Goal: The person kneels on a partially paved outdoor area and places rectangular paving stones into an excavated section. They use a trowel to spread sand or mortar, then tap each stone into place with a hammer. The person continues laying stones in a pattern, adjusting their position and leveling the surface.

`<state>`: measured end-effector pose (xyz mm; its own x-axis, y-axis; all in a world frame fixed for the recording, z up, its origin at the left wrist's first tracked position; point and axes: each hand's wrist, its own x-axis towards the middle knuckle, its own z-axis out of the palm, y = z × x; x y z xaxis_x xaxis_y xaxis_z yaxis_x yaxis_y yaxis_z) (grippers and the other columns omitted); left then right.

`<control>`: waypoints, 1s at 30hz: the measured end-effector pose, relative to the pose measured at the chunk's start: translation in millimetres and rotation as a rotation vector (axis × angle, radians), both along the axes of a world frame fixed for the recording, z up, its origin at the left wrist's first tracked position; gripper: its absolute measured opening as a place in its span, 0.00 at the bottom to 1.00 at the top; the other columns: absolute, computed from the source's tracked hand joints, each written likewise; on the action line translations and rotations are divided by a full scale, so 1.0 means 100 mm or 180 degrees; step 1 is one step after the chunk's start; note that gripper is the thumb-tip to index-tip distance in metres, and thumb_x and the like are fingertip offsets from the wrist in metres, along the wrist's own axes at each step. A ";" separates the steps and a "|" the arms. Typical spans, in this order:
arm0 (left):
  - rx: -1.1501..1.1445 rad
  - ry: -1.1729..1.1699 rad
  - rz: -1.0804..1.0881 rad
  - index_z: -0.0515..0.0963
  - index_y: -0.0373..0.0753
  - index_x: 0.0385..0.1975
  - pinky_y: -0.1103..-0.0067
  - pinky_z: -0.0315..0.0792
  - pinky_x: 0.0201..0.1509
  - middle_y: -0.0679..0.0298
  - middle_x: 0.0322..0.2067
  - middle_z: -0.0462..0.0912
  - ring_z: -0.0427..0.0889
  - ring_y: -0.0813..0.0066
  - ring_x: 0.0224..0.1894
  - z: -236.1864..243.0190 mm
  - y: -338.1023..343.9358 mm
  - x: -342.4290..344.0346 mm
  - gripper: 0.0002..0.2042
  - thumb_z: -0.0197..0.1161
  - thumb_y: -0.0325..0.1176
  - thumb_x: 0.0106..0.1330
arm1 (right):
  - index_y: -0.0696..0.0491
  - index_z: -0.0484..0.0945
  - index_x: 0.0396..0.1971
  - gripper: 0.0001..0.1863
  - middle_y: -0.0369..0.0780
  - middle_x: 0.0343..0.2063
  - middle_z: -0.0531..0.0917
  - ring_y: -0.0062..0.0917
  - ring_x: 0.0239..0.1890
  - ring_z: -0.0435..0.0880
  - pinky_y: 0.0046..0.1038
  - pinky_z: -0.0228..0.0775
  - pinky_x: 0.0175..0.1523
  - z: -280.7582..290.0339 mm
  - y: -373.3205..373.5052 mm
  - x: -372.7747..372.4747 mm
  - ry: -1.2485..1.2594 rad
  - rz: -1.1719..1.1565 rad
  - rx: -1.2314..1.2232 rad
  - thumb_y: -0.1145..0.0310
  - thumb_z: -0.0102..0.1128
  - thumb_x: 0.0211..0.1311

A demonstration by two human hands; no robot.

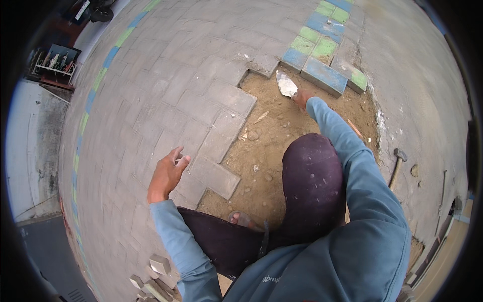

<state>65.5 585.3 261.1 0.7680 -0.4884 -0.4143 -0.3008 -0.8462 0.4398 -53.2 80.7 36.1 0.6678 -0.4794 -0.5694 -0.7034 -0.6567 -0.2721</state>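
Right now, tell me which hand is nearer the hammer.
Right. The right hand, gripping the trowel, is ahead and left of the hammer; the left hand is farther to its left, over pavers.

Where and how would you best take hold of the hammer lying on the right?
Probably around its slim, pale handle, from above: the hammer lies on the grey concrete, so its upper side is exposed. The dark head is at the far end; the handle points back toward the right sleeve.
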 end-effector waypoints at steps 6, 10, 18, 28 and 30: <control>0.0338 -0.0036 0.0097 0.72 0.37 0.67 0.64 0.75 0.64 0.44 0.57 0.82 0.82 0.50 0.60 0.01 0.08 0.04 0.30 0.60 0.51 0.71 | 0.65 0.74 0.54 0.25 0.54 0.30 0.86 0.40 0.25 0.88 0.42 0.80 0.32 0.44 0.59 -0.12 -0.0274 0.0595 0.0343 0.57 0.56 0.70; 0.0362 -0.0006 -0.0031 0.72 0.38 0.67 0.64 0.74 0.64 0.44 0.57 0.82 0.81 0.50 0.61 -0.08 -0.03 0.12 0.30 0.60 0.51 0.71 | 0.63 0.70 0.60 0.29 0.55 0.29 0.85 0.43 0.25 0.87 0.42 0.80 0.35 0.06 0.45 -0.24 -0.0414 0.1018 0.0080 0.56 0.58 0.70; 0.0217 0.0008 -0.0030 0.72 0.38 0.68 0.63 0.74 0.64 0.43 0.57 0.81 0.81 0.49 0.60 0.03 -0.08 0.05 0.30 0.60 0.51 0.71 | 0.59 0.70 0.60 0.29 0.61 0.47 0.82 0.56 0.52 0.82 0.46 0.73 0.57 0.43 0.46 -1.43 -0.1222 0.0592 0.0321 0.57 0.61 0.66; 0.0344 0.0005 -0.0131 0.72 0.37 0.68 0.64 0.73 0.65 0.43 0.58 0.81 0.81 0.51 0.60 0.10 -0.20 -0.06 0.30 0.59 0.50 0.72 | 0.57 0.67 0.61 0.28 0.59 0.44 0.83 0.57 0.45 0.84 0.48 0.75 0.50 0.22 1.52 -4.31 -0.0776 -0.0723 0.0340 0.56 0.59 0.68; 0.0465 -0.0036 -0.0209 0.72 0.37 0.68 0.64 0.73 0.65 0.44 0.59 0.80 0.82 0.51 0.60 0.04 -0.27 -0.03 0.30 0.59 0.50 0.73 | 0.55 0.66 0.63 0.29 0.56 0.47 0.83 0.55 0.45 0.85 0.48 0.75 0.50 0.22 1.55 -4.36 -0.1186 -0.0903 0.0649 0.55 0.59 0.69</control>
<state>62.8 558.2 265.3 0.7414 -0.4728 -0.4763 -0.3618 -0.8793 0.3097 -489.4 235.9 57.8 0.7031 -0.5752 -0.4181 -0.6769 -0.3615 -0.6412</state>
